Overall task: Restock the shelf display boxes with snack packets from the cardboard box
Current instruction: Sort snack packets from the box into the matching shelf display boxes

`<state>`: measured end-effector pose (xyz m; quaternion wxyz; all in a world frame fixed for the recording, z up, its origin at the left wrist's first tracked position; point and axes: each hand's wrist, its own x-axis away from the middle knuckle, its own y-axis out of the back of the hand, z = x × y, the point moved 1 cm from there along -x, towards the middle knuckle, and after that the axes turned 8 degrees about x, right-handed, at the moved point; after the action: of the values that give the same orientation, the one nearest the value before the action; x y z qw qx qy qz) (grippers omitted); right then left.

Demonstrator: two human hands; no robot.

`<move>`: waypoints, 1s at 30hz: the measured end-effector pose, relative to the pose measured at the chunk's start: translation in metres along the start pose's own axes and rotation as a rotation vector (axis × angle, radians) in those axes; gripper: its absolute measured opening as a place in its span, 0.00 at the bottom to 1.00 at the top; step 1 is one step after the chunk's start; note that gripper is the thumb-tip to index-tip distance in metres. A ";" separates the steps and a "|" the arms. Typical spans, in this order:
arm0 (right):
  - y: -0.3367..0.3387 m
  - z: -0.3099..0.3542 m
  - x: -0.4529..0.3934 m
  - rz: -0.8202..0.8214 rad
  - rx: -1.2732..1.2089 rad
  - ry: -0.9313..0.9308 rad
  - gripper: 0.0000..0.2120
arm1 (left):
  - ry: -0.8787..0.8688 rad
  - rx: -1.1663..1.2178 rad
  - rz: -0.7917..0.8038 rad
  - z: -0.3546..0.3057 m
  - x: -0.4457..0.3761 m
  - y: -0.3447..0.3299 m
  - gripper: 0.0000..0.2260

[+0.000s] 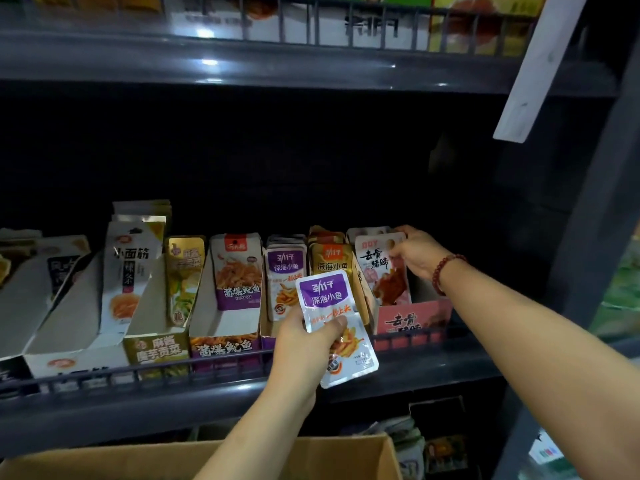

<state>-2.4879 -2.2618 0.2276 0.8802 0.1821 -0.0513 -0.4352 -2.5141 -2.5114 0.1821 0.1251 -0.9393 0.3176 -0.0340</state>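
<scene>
My left hand (304,344) holds a purple-and-silver fish snack packet (334,323) upright in front of the shelf rail, just below the display box of matching purple packets (285,271). My right hand (417,252), with a red bead bracelet on the wrist, grips the top of the pink-and-white pork packets (382,275) standing in the pink display box (414,317) at the right end of the row. The open cardboard box (346,452) sits at the bottom of the view, its inside hidden.
Further display boxes line the shelf to the left: a gold fish box (330,259), a purple squid box (237,271), a gold-green box (181,275) and white ones (130,265). A wire rail (138,370) runs along the shelf front. Another shelf (277,64) hangs overhead.
</scene>
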 end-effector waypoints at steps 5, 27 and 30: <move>-0.006 -0.012 -0.008 -0.124 0.097 0.029 0.19 | 0.020 0.017 0.033 0.001 0.000 -0.003 0.09; -0.019 -0.026 -0.009 -0.135 0.435 -0.065 0.31 | 0.065 0.060 0.059 0.006 0.002 -0.003 0.08; -0.014 -0.028 -0.012 -0.072 0.420 -0.064 0.32 | 0.067 0.068 0.057 0.005 0.003 0.000 0.08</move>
<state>-2.4988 -2.2530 0.1973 0.8048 0.3492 -0.1622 -0.4517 -2.5107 -2.5121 0.1777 0.1472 -0.9235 0.3467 -0.0728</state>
